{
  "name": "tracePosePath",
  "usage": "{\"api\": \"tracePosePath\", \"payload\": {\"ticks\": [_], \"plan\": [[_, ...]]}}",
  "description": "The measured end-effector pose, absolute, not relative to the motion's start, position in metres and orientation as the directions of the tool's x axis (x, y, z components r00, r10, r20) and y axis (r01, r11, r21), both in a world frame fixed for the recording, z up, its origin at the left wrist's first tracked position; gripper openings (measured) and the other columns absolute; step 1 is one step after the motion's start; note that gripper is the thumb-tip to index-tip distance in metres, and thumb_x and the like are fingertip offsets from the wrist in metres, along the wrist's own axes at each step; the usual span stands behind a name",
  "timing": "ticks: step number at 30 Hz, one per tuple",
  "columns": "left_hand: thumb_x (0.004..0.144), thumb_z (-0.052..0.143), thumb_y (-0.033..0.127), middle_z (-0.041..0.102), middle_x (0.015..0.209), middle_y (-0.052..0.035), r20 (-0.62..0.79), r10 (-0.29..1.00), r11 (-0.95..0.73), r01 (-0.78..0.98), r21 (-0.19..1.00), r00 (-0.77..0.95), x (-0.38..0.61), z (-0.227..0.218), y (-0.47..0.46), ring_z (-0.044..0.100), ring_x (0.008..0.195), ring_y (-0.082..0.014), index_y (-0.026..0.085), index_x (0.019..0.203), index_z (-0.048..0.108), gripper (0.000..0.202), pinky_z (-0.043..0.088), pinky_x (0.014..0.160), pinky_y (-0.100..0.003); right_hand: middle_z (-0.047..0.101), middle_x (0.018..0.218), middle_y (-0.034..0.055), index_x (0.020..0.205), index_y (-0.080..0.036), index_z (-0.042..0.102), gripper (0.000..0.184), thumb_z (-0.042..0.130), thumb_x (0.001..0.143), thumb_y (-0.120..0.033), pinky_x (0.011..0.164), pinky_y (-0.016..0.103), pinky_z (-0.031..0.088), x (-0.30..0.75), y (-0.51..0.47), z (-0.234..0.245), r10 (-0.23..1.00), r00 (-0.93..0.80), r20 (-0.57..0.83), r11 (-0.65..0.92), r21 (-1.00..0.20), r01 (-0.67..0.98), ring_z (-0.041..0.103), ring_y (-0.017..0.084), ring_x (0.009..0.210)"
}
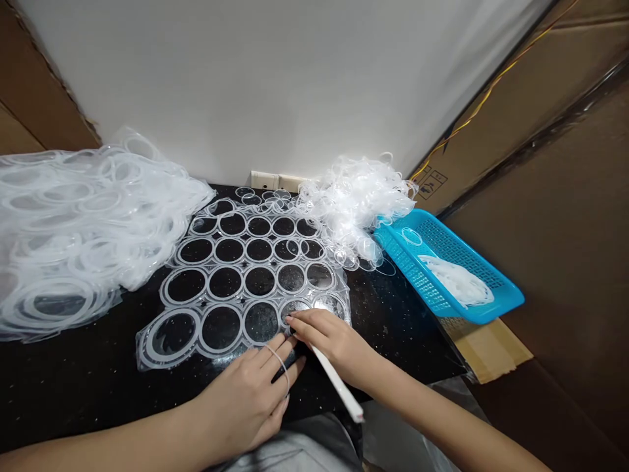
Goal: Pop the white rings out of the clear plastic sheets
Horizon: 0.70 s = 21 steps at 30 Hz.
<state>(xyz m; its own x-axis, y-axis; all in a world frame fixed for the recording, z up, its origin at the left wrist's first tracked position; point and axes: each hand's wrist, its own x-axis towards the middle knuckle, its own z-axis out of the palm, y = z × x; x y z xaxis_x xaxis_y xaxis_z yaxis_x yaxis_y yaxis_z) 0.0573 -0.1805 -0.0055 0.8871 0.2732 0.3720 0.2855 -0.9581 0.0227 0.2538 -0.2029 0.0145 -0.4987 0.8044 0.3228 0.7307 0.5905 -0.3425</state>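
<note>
A clear plastic sheet moulded with rows of white rings lies flat on the black table. My left hand rests on the sheet's near edge, fingers stretched out flat, with a thin clear ring looped over one finger. My right hand is closed on a white stick-like tool, its fingertips pressed to a ring in the front row of the sheet. The tool's tip is hidden under the fingers.
A tall heap of similar clear sheets lies at the left. A pile of loose clear rings sits at the back right, beside a blue basket that holds more rings. Cardboard walls the right side.
</note>
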Motion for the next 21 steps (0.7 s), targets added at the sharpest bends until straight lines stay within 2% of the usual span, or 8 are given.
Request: {"api": "tracePosePath", "payload": {"ticks": [5,7,9,13,18,21], "plan": [[0.084,0.043,0.035,0.055,0.122,-0.0098,0.324,0.253,-0.96,0.278,-0.033,0.912,0.052,0.003,-0.183,0.049,0.112,-0.0231,0.019,0.113,0.054,0.036,0.041,0.07,-0.028,0.057,0.092,0.0079,0.108,-0.018,0.06,0.031,0.035,0.092,-0.028,0.072,0.027,0.048,0.266,-0.202,0.042,0.921,-0.332,0.204,0.386,-0.589,0.71,0.056,0.014,0.083],[0.085,0.042,0.031,0.052,0.126,-0.0105,0.326,0.246,-0.955,0.286,-0.08,0.913,0.045,0.004,-0.188,0.044,0.117,-0.0238,0.019,0.117,0.051,0.036,0.038,0.07,-0.028,0.057,0.082,0.0058,0.106,-0.018,0.061,0.03,0.036,0.092,-0.028,0.067,0.026,0.047,0.268,-0.203,0.05,0.934,-0.298,0.196,0.351,-0.647,0.676,0.054,0.013,0.075],[0.085,0.042,0.03,0.053,0.125,-0.0121,0.355,0.276,-0.935,0.335,-0.114,0.893,0.037,0.003,-0.196,0.042,0.119,-0.0254,0.021,0.121,0.048,0.038,0.035,0.068,-0.028,0.059,0.08,0.0053,0.102,-0.017,0.062,0.029,0.037,0.092,-0.026,0.068,0.026,0.046,0.264,-0.203,0.052,0.924,-0.333,0.188,0.363,-0.704,0.61,0.054,0.013,0.074],[0.084,0.043,0.033,0.058,0.118,-0.0139,0.378,0.363,-0.883,0.444,-0.152,0.851,0.024,-0.002,-0.206,0.045,0.115,-0.0271,0.022,0.121,0.049,0.039,0.031,0.064,-0.028,0.063,0.087,0.0065,0.102,-0.014,0.061,0.026,0.04,0.09,-0.023,0.073,0.027,0.045,0.246,-0.195,0.041,0.873,-0.467,0.145,0.4,-0.761,0.511,0.055,0.013,0.08],[0.081,0.044,0.033,0.059,0.115,-0.015,0.361,0.353,-0.869,0.445,-0.214,0.863,0.022,-0.007,-0.205,0.05,0.109,-0.0281,0.02,0.117,0.052,0.039,0.033,0.066,-0.029,0.064,0.09,0.0053,0.101,-0.014,0.06,0.025,0.039,0.091,-0.021,0.079,0.026,0.045,0.232,-0.185,0.029,0.849,-0.515,0.12,0.39,-0.8,0.456,0.055,0.012,0.085],[0.08,0.046,0.035,0.059,0.115,-0.016,0.363,0.353,-0.87,0.445,-0.213,0.863,0.023,-0.007,-0.204,0.052,0.108,-0.0289,0.019,0.116,0.053,0.04,0.035,0.066,-0.03,0.064,0.092,0.0052,0.1,-0.014,0.06,0.025,0.039,0.091,-0.02,0.078,0.026,0.046,0.23,-0.184,0.029,0.851,-0.514,0.106,0.384,-0.794,0.471,0.055,0.012,0.084]]}}
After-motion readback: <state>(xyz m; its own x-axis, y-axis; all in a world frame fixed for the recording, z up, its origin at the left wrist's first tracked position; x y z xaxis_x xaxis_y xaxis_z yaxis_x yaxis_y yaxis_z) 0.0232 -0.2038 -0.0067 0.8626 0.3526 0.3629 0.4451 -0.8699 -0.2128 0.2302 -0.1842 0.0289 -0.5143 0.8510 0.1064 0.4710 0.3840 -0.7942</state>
